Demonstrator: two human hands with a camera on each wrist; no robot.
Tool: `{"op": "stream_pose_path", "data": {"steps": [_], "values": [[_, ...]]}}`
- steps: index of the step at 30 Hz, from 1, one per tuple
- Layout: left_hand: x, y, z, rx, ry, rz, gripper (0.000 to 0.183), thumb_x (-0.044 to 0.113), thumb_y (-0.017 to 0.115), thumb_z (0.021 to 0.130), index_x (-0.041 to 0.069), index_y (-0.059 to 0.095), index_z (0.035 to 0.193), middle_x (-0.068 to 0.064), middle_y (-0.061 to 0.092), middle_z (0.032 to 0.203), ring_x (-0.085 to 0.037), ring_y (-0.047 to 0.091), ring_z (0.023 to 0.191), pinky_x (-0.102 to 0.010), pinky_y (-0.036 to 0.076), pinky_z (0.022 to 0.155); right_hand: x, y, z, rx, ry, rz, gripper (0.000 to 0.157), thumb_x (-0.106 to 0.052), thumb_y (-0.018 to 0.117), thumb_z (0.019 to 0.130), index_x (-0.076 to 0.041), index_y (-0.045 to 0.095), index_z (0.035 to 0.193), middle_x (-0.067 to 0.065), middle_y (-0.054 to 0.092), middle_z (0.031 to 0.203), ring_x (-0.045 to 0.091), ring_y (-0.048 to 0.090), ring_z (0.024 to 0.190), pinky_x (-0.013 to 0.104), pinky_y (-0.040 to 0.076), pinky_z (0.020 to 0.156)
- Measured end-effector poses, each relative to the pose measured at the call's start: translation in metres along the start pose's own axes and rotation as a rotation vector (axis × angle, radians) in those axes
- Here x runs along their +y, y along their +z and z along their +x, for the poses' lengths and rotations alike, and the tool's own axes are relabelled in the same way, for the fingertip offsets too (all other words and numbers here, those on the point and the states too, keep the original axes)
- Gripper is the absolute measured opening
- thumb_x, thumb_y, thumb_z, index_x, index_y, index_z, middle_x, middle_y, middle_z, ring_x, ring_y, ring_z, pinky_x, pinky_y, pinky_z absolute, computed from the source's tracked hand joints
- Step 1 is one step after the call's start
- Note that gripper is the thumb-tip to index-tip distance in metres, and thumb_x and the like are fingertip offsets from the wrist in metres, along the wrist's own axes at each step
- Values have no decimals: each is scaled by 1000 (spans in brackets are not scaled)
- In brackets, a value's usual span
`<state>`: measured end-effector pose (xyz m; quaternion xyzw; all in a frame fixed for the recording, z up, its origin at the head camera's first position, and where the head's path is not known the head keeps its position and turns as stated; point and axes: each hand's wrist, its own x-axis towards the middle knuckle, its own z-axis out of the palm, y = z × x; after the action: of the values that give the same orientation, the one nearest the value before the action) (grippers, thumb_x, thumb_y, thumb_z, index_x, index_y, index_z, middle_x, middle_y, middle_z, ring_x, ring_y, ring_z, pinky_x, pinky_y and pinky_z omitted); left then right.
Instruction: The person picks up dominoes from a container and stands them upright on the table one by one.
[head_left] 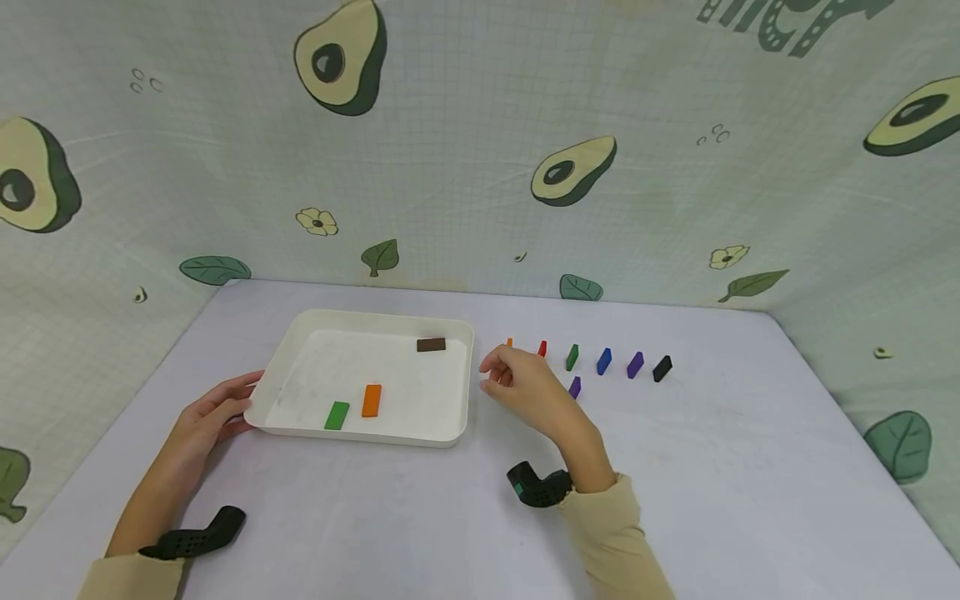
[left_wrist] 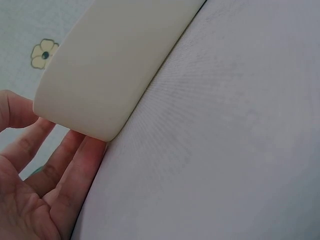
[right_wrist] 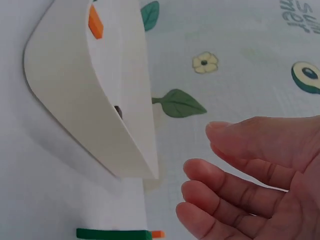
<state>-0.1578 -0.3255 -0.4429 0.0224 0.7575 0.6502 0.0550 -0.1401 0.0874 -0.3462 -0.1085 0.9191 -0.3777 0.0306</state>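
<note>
A white tray (head_left: 420, 429) lies on the table with an orange block (head_left: 371, 401), a green block (head_left: 337, 415) and a dark brown block (head_left: 431, 344) inside it. The extended fingers of my left hand (head_left: 213, 408) touch the tray's left end; the left wrist view shows fingertips against its outer wall (left_wrist: 100, 75). My right hand (head_left: 528, 387) hovers just right of the tray, fingers loosely bent and holding nothing. Below its fingertips, in the right wrist view, a green block (right_wrist: 112, 234) stands in front of an orange one (right_wrist: 158, 234).
A back row of upright blocks runs right from the tray: orange (head_left: 510, 342), red (head_left: 542, 348), green (head_left: 572, 357), blue (head_left: 603, 361), purple (head_left: 635, 365) and black (head_left: 662, 368). Another purple block (head_left: 575, 387) stands nearer, partly behind my right hand. A patterned cloth (head_left: 465, 225) hangs behind.
</note>
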Motion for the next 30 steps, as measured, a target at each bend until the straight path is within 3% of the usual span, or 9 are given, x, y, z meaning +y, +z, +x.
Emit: {"op": "stream_pose_path", "data": {"steps": [13,30], "values": [[0,-1,0,-4,1,-7,40,26,52,95,17,49,134,26,56,112,7,58,90,-12,49,71,-9,46,10,-16,-126,60,13,-11,64,86,-6,62,98,3,59,91,14,53,84,25,48,77],[-1,-2,1,-13,-16,-33,43,27,54,95,16,47,136,27,53,114,8,58,91,-12,49,71,-25,86,17,-91,-134,141,19,-13,64,87,-5,61,104,4,60,94,11,51,84,18,45,77]]}}
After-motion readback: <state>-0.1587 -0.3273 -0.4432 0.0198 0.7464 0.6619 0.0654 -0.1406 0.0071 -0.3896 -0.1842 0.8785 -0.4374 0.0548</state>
